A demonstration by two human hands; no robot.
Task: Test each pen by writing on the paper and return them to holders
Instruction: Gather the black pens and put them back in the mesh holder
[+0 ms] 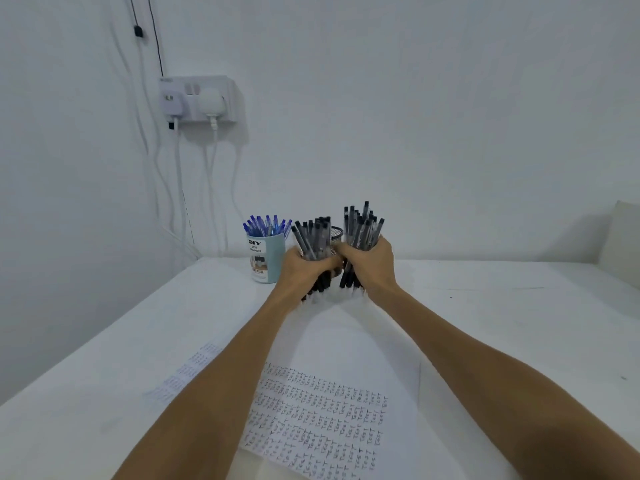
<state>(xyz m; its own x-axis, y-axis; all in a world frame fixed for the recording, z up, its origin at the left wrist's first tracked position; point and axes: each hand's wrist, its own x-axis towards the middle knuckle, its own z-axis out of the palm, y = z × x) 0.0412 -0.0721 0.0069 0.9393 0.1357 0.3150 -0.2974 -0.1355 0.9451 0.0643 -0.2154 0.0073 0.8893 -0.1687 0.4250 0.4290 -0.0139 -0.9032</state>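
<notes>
My left hand (pixel 302 271) grips a bundle of black pens (pixel 313 239), caps up, just above the white table. Close beside it, my right hand (pixel 370 263) holds a second bundle of black pens (pixel 362 228). Between and behind the two bundles shows the rim of a black mesh holder (pixel 336 233), mostly hidden. A light blue holder (pixel 266 259) with several blue pens (pixel 266 226) stands to the left of my left hand. A paper (pixel 322 417) covered in rows of handwritten "test" lies near the front between my forearms.
A second written sheet (pixel 187 374) lies under my left forearm. The white table (pixel 502 323) meets the wall behind the holders. A wall socket (pixel 199 100) with plugs and hanging cables is at upper left. A pale object (pixel 623 233) sits at the far right.
</notes>
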